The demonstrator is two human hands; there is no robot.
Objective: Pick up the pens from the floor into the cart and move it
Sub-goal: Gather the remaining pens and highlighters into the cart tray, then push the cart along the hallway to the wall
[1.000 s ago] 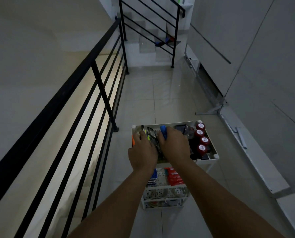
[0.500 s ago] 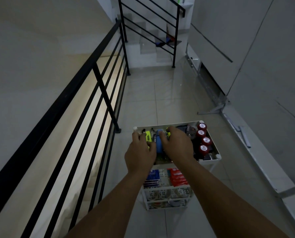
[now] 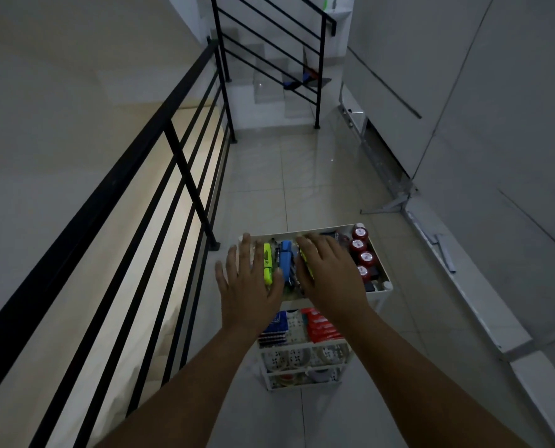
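A white tiered cart (image 3: 379,253) stands on the tiled floor in front of me. Its top tray holds a yellow-green highlighter (image 3: 267,263), a blue marker (image 3: 286,258) and darker pens between them. My left hand (image 3: 248,286) hovers flat over the tray's left side, fingers spread, holding nothing. My right hand (image 3: 329,274) lies flat over the tray's middle with fingers apart, partly covering another yellow pen. No pens show on the floor.
Red-capped bottles (image 3: 360,250) line the tray's right side. Lower shelves hold blue and red packs (image 3: 318,324). A black railing (image 3: 179,150) runs along the left above a stairwell. Grey wall panels and a raised ledge (image 3: 463,276) border the right. Stairs rise ahead.
Both hands have opened and lifted off the pens, which now lie uncovered in the top tray. The left hand has shifted to the left.
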